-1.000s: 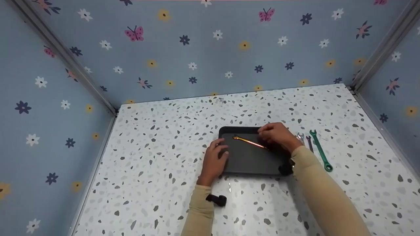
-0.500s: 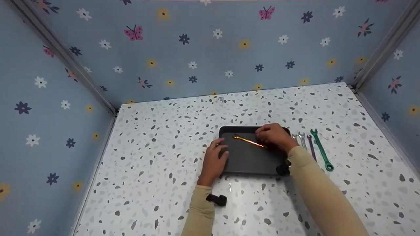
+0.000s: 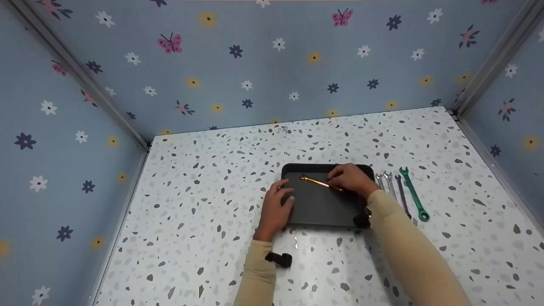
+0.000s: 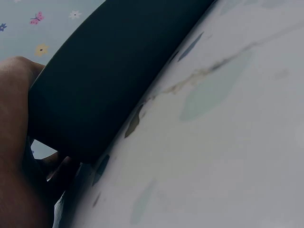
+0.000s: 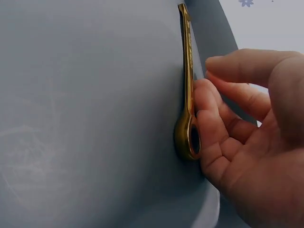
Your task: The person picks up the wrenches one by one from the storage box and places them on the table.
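A gold combination wrench (image 3: 316,181) lies slanted in the dark grey baking tray (image 3: 323,210). My right hand (image 3: 350,178) is over the tray's right part, fingers bent at the wrench's ring end. In the right wrist view, the curled lower fingers (image 5: 211,123) touch the side of the wrench (image 5: 188,80), which leans on edge, while thumb and forefinger stay off it. At the tray's left side, my left hand (image 3: 275,208) holds the wall, the thumb over the rim. The left wrist view shows the tray's outer wall (image 4: 104,61) beside this hand (image 4: 14,118).
Right of the tray lie two silver wrenches (image 3: 389,182), a purple wrench (image 3: 403,195) and a larger green wrench (image 3: 414,193), side by side. The speckled white tabletop (image 3: 204,204) meets blue flowered panels (image 3: 263,63) at the back and sides.
My right hand has moved left and slightly toward me, and the gold wrench's ring end has shifted slightly left. More of the silver and purple wrenches shows. The left hand stays on the tray.
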`<state>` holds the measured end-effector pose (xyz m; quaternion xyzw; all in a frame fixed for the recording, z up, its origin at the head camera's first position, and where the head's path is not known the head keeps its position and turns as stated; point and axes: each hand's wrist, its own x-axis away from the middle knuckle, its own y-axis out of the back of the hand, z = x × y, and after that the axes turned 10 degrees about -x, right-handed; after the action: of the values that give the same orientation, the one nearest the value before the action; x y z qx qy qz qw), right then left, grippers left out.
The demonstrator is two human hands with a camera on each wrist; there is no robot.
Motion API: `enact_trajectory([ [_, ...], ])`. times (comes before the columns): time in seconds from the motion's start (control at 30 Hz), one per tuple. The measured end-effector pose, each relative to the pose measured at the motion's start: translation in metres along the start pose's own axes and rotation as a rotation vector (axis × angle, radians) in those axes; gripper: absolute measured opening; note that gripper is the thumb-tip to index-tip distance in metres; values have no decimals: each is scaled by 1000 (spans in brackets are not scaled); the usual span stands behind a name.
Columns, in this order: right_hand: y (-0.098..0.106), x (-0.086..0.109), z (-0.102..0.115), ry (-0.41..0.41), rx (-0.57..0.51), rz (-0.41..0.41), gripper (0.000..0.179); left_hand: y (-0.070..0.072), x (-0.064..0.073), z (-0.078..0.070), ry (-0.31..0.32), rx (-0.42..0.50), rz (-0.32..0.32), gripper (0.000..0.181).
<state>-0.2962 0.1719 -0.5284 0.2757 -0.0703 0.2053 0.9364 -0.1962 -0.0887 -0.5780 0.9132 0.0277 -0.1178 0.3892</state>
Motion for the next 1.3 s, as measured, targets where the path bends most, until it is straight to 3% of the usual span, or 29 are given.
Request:
enact_trajectory([
  [0.13,0,-1,-2,2,18,7,24,1,0,-1,7,-1,3,24],
  [0.4,0,-1,-5,-56,-77,24,27,1,1,0,9,2,0,24],
  [0.73,-5,0,-2,-54,-37,17,26,1,2,3,-4,9,-12,24],
  [1.3,-5,3,-1,-63,-62,-4,19,-1,-1,0,-15,19,-19,23],
])
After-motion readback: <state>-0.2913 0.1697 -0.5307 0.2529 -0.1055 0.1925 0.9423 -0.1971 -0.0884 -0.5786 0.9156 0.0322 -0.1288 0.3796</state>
